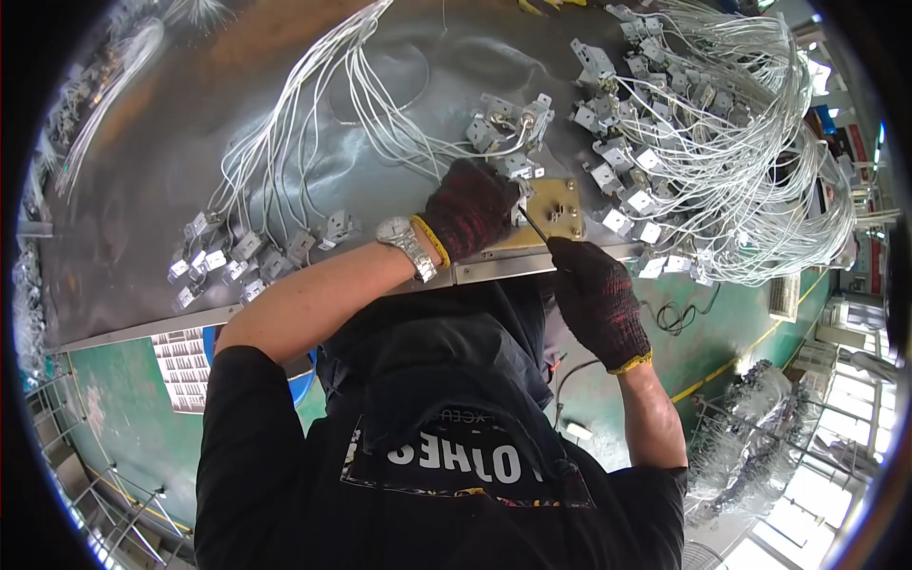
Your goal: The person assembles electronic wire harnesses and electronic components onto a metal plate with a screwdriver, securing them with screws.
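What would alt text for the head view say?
The gloved right hand holds a thin dark tool at a brass-coloured plate on a metal table, the gloved left hand close beside it. White wires with metal brackets lie on both sides.

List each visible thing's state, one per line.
Left hand, dark red-black knit glove: bent, grip unclear
Thin black rod-shaped tool: held, slanted
Right hand, matching glove: closed on tool
Yellowish metal plate: flat, partly covered
Thin white wires, centre: fanned out
White wire heap, right: tangled
Silver metal wristwatch: fastened

Smooth metal plate (569, 222), glossy tabletop (123, 237)
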`<state>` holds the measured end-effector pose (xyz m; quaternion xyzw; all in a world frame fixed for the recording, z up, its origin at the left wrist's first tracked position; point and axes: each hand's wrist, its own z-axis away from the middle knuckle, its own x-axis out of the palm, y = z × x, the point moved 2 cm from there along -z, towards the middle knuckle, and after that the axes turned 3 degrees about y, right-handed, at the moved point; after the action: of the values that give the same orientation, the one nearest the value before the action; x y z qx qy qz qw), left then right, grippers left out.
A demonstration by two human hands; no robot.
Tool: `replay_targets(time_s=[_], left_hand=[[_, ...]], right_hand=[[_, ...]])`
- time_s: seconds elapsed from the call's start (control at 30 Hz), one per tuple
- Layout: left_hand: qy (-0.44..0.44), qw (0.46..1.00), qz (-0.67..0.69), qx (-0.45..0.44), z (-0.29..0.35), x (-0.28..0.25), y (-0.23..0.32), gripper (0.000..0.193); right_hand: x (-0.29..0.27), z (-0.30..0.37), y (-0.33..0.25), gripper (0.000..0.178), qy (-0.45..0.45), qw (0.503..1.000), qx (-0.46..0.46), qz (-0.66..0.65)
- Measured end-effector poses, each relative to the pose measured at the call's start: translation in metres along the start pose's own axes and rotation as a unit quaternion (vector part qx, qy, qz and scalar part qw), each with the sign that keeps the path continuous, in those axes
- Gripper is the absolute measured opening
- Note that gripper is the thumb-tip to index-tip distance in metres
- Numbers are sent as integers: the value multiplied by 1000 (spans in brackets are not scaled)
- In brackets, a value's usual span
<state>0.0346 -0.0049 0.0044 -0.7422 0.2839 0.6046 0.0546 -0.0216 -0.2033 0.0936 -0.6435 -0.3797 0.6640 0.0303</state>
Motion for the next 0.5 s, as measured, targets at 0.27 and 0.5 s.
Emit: replay_targets(time_s=[0.27, 0.5], left_hand=[[-60, 998, -13, -29, -5, 3, 5, 45], [-36, 999, 18, -19, 2, -12, 2, 49]], right_hand=[[5, 6, 7, 34, 14, 1000, -7, -18], [7, 19, 18, 37, -4, 981, 116, -153]])
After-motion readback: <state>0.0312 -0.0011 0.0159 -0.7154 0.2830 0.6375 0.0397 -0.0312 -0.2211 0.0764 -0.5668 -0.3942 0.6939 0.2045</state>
